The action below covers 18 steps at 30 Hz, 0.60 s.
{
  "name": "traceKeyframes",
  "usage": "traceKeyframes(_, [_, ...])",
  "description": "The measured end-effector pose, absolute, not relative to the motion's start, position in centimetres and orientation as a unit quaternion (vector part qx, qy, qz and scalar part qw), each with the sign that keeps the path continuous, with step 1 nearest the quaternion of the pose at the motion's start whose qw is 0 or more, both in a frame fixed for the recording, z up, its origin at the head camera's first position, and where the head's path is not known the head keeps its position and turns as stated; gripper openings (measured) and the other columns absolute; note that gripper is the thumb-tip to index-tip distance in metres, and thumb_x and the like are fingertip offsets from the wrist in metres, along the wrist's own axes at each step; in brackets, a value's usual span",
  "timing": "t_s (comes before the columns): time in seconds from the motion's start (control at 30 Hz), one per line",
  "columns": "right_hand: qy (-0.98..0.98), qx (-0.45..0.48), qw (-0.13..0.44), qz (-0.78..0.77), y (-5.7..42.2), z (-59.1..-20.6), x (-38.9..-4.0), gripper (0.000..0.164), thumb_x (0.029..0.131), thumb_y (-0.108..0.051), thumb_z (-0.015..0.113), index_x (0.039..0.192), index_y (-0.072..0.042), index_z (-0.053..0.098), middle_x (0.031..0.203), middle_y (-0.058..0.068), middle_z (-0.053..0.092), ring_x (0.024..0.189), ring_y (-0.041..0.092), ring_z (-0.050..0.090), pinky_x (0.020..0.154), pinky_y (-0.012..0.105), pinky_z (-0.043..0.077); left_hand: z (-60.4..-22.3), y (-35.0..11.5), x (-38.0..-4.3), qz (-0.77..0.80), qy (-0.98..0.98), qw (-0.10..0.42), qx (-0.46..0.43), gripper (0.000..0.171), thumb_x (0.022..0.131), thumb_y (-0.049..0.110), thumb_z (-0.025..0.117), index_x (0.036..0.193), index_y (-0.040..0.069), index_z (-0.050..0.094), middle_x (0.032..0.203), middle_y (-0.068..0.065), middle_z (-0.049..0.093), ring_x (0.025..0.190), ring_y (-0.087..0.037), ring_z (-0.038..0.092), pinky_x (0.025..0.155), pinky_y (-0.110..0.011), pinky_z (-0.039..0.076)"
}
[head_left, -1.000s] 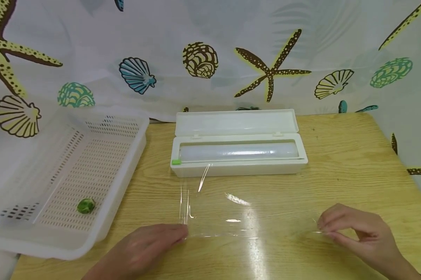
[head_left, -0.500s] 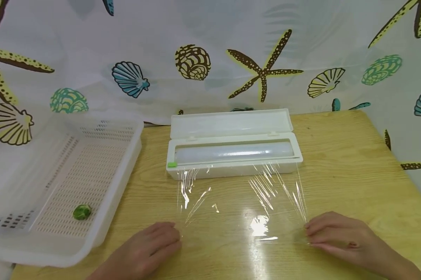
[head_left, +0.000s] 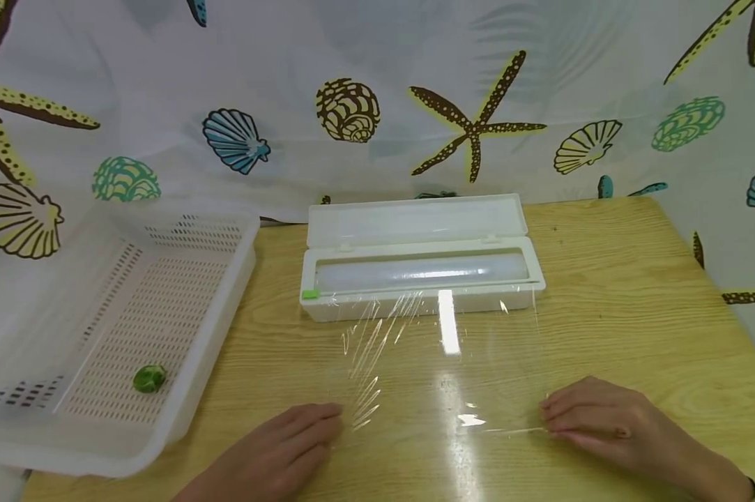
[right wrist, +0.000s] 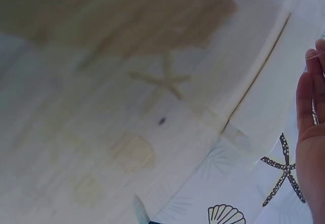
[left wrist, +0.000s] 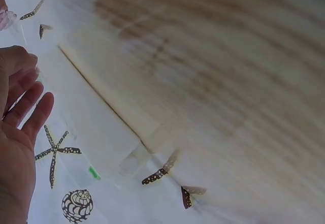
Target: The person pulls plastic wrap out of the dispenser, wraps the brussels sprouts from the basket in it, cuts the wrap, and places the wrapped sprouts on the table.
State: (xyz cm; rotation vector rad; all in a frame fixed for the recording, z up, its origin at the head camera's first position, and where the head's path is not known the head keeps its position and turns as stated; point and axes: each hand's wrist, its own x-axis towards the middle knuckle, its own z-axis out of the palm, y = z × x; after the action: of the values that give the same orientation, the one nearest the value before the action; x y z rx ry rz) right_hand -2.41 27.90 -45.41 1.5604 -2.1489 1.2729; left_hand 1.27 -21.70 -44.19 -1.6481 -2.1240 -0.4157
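A sheet of clear cling film (head_left: 408,369) stretches from a white dispenser box (head_left: 415,305) towards me over the wooden table. The film roll (head_left: 421,272) lies inside the box, whose lid (head_left: 415,222) is raised at the back. At the film's near left corner, my left hand (head_left: 273,450) pinches it between thumb and fingers; the left wrist view shows thumb and forefinger together on that hand (left wrist: 23,102). My right hand (head_left: 609,422) pinches the near right corner, and part of this hand (right wrist: 312,112) shows at the edge of the right wrist view.
To the left stands a white perforated plastic basket (head_left: 229,321) with a small round green vegetable (head_left: 149,378) in it. A green slider (head_left: 311,294) sits at the box's front left corner. A shell-and-starfish patterned cloth (head_left: 415,160) hangs behind the table (head_left: 628,300).
My right hand has moved left, closer to the left hand, with the film corner in its fingers. The left hand has shifted slightly right. The film's creases and glints have changed.
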Motion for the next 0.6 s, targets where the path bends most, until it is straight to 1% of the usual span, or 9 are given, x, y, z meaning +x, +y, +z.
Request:
traceKeyframes(0.13, [-0.743,0.541,0.111,0.379,28.2,-45.9,-2.4,0.023,0.113,-0.021,0.064,0.115,-0.007,0.082,0.121,0.01,0.078,0.11,0.024,0.073,0.108,0.019,0.049,-44.1,-21.6,1.4,-0.108,-0.781,0.181,-0.588,0.063,0.12,0.047,0.034,0.108,-0.001,0.071,0.132,-0.018,0.066,0.129,-0.037,0.064,0.101,-0.044,0.055])
traceKeyframes(0.17, [-0.747,0.544,0.118,0.364,28.2,-46.0,-2.4,0.025,0.114,-0.022,0.063,0.114,-0.007,0.083,0.121,0.009,0.078,0.11,0.024,0.073,0.108,0.019,0.049,-44.2,-21.5,1.3,-0.098,-0.781,0.181,-0.59,0.063,0.121,0.046,0.033,0.11,-0.002,0.072,0.132,-0.019,0.066,0.128,-0.036,0.064,0.1,-0.044,0.056])
traceKeyframes(0.23, [-0.755,0.547,0.134,0.336,28.1,-46.3,-2.5,0.03,0.116,-0.025,0.059,0.112,-0.008,0.083,0.121,0.008,0.078,0.109,0.023,0.073,0.107,0.02,0.05,-44.3,-21.3,1.3,-0.073,-0.785,0.18,-0.588,0.058,0.123,0.035,0.031,0.111,-0.003,0.073,0.131,-0.018,0.067,0.128,-0.034,0.064,0.098,-0.042,0.057])
traceKeyframes(0.27, [-0.758,0.547,0.141,0.326,28.0,-46.5,-2.5,0.032,0.117,-0.026,0.058,0.112,-0.007,0.084,0.121,0.007,0.078,0.109,0.022,0.073,0.106,0.02,0.05,-44.4,-21.3,1.2,-0.059,-0.781,0.19,-0.592,0.054,0.123,0.027,0.03,0.108,-0.002,0.073,0.129,-0.018,0.067,0.126,-0.034,0.065,0.096,-0.042,0.058])
traceKeyframes(0.37, [-0.778,0.537,0.132,0.299,28.0,-46.8,-2.3,0.037,0.118,-0.028,0.053,0.115,-0.009,0.084,0.123,0.005,0.078,0.112,0.02,0.073,0.106,0.019,0.05,-44.8,-21.1,0.9,-0.03,-0.776,0.204,-0.596,0.052,0.12,0.005,0.026,0.103,0.0,0.074,0.125,-0.018,0.068,0.122,-0.032,0.067,0.093,-0.04,0.06])
traceKeyframes(0.4, [-0.784,0.533,0.128,0.29,28.0,-46.8,-2.2,0.039,0.119,-0.029,0.051,0.116,-0.009,0.084,0.125,0.004,0.077,0.113,0.02,0.073,0.106,0.019,0.05,-44.9,-21.0,0.9,-0.028,-0.776,0.204,-0.596,0.052,0.12,0.002,0.025,0.101,0.001,0.074,0.124,-0.018,0.069,0.121,-0.031,0.068,0.091,-0.039,0.06])
traceKeyframes(0.5, [-0.809,0.519,0.103,0.256,28.1,-46.8,-1.8,0.044,0.121,-0.032,0.045,0.12,-0.01,0.083,0.13,0.002,0.075,0.118,0.019,0.071,0.109,0.016,0.047,-45.1,-21.0,0.8,-0.035,-0.78,0.192,-0.594,0.052,0.119,0.001,0.024,0.1,0.0,0.072,0.122,-0.018,0.068,0.116,-0.031,0.069,0.088,-0.038,0.061])
traceKeyframes(0.6, [-0.816,0.523,0.107,0.223,28.0,-46.6,-1.4,0.048,0.122,-0.031,0.04,0.122,-0.008,0.082,0.134,0.005,0.074,0.118,0.02,0.071,0.107,0.018,0.05,-45.1,-20.9,0.8,-0.053,-0.787,0.174,-0.59,0.052,0.12,0.003,0.023,0.099,0.001,0.07,0.119,-0.016,0.068,0.111,-0.03,0.068,0.085,-0.037,0.061])
